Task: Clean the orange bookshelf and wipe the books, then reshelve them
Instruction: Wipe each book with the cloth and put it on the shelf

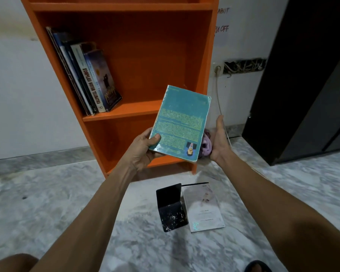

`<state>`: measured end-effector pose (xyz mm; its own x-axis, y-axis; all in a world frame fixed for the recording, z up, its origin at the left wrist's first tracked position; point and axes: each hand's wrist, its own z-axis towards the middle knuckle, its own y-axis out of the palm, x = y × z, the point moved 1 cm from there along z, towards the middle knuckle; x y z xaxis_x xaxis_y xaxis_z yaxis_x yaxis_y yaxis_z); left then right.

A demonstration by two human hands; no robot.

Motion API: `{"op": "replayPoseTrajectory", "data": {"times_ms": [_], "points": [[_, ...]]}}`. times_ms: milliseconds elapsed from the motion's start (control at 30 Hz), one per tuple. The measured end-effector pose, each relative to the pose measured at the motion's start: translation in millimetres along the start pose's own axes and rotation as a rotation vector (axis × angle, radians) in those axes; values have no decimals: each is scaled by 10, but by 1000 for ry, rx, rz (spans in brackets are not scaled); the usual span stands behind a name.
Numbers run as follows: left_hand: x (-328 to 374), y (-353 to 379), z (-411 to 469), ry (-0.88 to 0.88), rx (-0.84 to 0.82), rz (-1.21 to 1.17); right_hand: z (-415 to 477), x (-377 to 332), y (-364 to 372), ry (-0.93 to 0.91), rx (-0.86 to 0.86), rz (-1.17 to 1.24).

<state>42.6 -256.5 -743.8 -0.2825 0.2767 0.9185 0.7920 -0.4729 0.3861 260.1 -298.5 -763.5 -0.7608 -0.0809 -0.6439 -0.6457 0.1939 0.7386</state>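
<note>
Pinching the book (182,122) by its near corner, thumb on the cover, the left hand (143,148) holds it short of the shelf (137,109) while the right hand (220,142) clasps a cloth (206,146) at the opposite edge: wiping is judged underway; next, swipe the cover, then reshelve.

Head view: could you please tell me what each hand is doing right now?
Left hand: grips the teal book at its lower corner.
Right hand: holds the purple cloth; fingers hidden behind the book.
</note>
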Motion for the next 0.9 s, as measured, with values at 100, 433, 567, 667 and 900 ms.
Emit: {"op": "replayPoseTrajectory", "data": {"times_ms": [100, 433, 567, 667, 900], "points": [[-61, -21, 41, -52, 88, 37, -83, -42, 215, -60, -157, -205], [161, -143, -52, -261, 110, -291, -144, 81, 415, -1010, -316, -2022], [95, -201, -172, -212, 173, -352, -194, 178, 358, -1145, -447, -2171], [3, -255, -210, -202, 183, -251, -320, 154, 403, -812, -445, -1850], [-151, 74, -89, -30, 151, -193, -287, 559, 833, -921, -117, -1542]]}}
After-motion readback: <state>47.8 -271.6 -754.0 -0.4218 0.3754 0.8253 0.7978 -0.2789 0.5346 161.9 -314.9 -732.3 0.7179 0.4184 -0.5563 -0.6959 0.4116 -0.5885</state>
